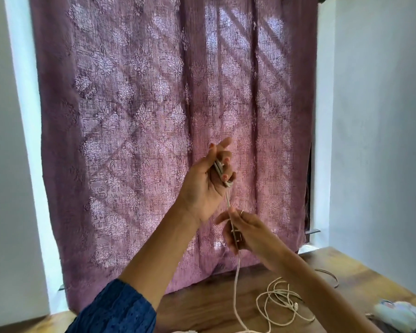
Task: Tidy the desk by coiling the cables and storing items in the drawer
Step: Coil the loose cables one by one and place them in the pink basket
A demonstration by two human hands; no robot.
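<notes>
My left hand (208, 179) is raised in front of the curtain, fingers curled around several loops of a white cable (237, 280). Just below it my right hand (243, 230) pinches the same cable, which runs taut between the two hands. From the right hand the cable drops straight down to the wooden desk (202, 306) and leaves the frame at the bottom edge. A second white cable (280, 300) lies in a loose tangle on the desk to the right, with a small plug at its end.
A mauve patterned curtain (154, 116) hangs right behind the desk. A thin dark cable (329, 276) curves on the desk near the right wall. Blurred pale items (394, 313) sit at the lower right corner. White walls close both sides.
</notes>
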